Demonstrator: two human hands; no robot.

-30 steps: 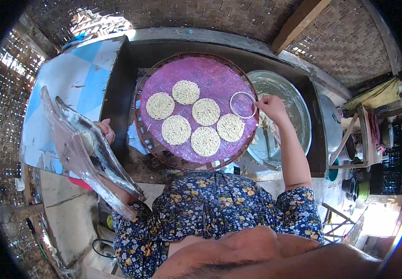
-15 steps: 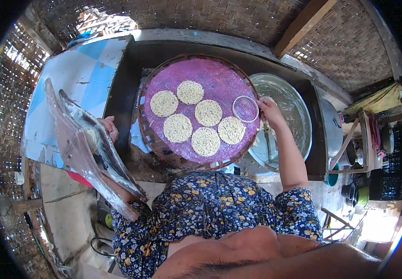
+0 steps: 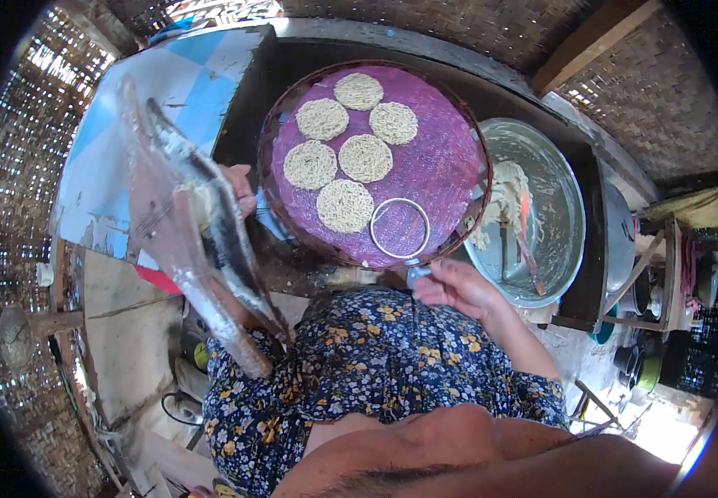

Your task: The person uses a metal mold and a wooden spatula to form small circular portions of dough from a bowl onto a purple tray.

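A worn, flour-dusted wooden hand press point(image 3: 164, 207) with two long arms and pale dough between them is tilted at the left. My left hand point(image 3: 239, 189) is closed around its far side, fingers partly hidden. The round woven tray point(image 3: 266, 195), covered by a purple mesh sheet point(image 3: 434, 158), lies in front of me. Several flat discs of noodle-like dough strands point(image 3: 365, 158) rest on its left half. Near the front rim lies a thin white ring point(image 3: 373, 224). My right hand point(image 3: 459, 290) pinches a small greyish tab of this ring at the tray's near edge.
At the right stands a wide metal basin point(image 3: 571, 249) with wet dough point(image 3: 507, 195) and an orange-tipped spatula point(image 3: 527, 241). A blue-and-white panel point(image 3: 102, 191) is at the left. A dark wooden frame point(image 3: 595, 249) surrounds the work area, with woven bamboo walls point(image 3: 459, 33) behind.
The tray has turned clockwise, carrying the discs to its left side and the ring to the front. My right hand has come nearer to me. My left hand still holds the press.
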